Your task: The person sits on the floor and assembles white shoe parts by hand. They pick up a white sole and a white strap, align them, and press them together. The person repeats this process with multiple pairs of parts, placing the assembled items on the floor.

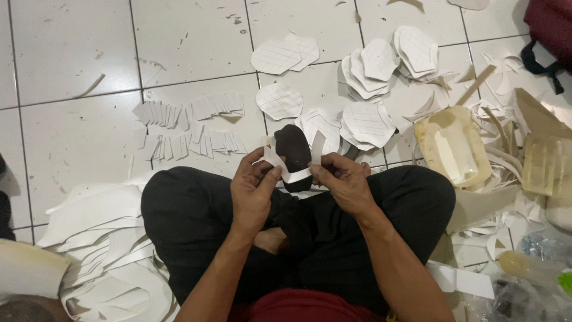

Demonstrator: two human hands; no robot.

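I sit cross-legged on a white tiled floor. My left hand (253, 185) and my right hand (341, 179) meet above my knees, and both pinch a narrow white strip (296, 174) that bends around the lower edge of a dark rounded block (292, 152). The strip's two ends stick up on either side of the block. My fingers hide the places where the strip is pinched.
Rows of small white strips (190, 125) lie ahead on the left. Stacks of white shield-shaped cutouts (366, 122) lie ahead on the right. A yellowish tray (453, 146) sits at right among paper scraps. Large white offcuts (101, 238) pile at my left knee.
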